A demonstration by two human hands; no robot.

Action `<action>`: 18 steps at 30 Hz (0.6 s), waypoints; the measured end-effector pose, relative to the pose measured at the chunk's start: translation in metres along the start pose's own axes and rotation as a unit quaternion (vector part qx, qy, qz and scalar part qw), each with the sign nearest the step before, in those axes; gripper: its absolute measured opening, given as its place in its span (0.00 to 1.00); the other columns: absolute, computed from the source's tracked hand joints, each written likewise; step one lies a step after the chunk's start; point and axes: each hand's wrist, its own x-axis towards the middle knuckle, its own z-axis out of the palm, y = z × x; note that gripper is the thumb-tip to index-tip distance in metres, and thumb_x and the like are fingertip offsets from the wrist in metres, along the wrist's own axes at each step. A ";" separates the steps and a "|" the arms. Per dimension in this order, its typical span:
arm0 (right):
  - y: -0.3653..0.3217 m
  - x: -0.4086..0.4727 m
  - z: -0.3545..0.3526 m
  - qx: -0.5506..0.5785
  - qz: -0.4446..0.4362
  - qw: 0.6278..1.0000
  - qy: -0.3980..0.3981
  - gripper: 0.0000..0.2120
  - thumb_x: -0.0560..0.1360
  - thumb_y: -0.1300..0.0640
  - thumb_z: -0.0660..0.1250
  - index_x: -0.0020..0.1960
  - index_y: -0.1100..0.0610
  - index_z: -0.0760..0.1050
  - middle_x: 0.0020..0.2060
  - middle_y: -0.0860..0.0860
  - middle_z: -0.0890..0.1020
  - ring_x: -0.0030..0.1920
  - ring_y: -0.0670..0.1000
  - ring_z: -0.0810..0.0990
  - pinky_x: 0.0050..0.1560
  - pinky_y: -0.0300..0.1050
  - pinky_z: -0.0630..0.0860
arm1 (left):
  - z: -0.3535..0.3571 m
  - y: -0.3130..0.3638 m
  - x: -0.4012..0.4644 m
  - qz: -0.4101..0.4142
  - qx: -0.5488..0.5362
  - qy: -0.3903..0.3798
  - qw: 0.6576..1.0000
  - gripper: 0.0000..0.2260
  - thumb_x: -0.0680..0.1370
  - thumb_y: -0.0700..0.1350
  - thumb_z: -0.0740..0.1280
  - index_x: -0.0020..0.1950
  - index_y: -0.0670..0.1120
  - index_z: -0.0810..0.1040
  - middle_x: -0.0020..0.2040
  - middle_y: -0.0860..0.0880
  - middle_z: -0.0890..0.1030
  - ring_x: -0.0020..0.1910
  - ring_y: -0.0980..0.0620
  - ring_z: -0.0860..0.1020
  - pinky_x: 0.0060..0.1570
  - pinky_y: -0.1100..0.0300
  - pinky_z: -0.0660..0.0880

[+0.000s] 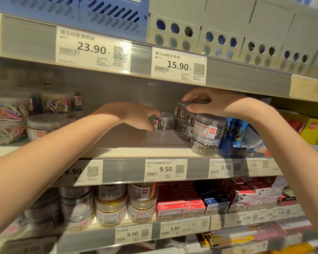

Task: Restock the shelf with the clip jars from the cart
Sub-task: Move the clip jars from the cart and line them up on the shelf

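Both my arms reach into the middle shelf (pixel 136 138). My left hand (pixel 136 114) grips a small clear jar of silver clips (pixel 163 121), fingers curled round its left side, the jar resting on the shelf board far back near the rear wall. My right hand (pixel 215 103) grips the lid of a second silver clip jar (pixel 183 111), thumb and fingers pinching it from above; this jar sits tilted on top of a stack of like jars (pixel 185 129) just right of the first. Nearer and further right, a larger clip jar with a red-bordered label (pixel 208 127) stands on another at the shelf edge. Jars of coloured paper clips (pixel 57 103) occupy the left end of the same shelf. A price tag reading 9.50 (pixel 165 169) is fixed to the shelf front below my hands.
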 end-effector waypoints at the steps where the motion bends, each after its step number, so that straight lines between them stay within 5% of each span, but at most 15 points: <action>1: -0.002 0.000 0.000 0.002 -0.002 1.000 0.005 0.13 0.77 0.53 0.65 0.61 0.49 0.73 0.58 0.43 0.76 0.59 0.43 0.73 0.61 0.34 0.63 | 0.000 0.000 -0.001 0.003 -0.001 0.005 1.000 0.25 0.79 0.49 0.62 0.75 0.55 0.59 0.74 0.51 0.63 0.70 0.50 0.64 0.63 0.59 0.62; 8: -0.018 -0.005 0.005 -0.078 -0.021 0.996 0.049 0.16 0.77 0.50 0.64 0.65 0.50 0.72 0.61 0.44 0.74 0.56 0.40 0.70 0.53 0.26 0.59 | -0.004 0.003 -0.014 0.021 -0.006 -0.012 1.000 0.26 0.80 0.53 0.60 0.76 0.55 0.56 0.76 0.51 0.59 0.73 0.51 0.61 0.69 0.59 0.58; 18: -0.047 -0.022 0.024 -0.137 -0.022 0.987 0.079 0.23 0.75 0.43 0.63 0.69 0.43 0.66 0.67 0.44 0.71 0.65 0.47 0.71 0.64 0.46 0.68 | -0.002 -0.002 -0.052 0.036 -0.066 0.070 0.995 0.24 0.79 0.56 0.60 0.75 0.56 0.60 0.75 0.55 0.62 0.71 0.54 0.64 0.66 0.63 0.59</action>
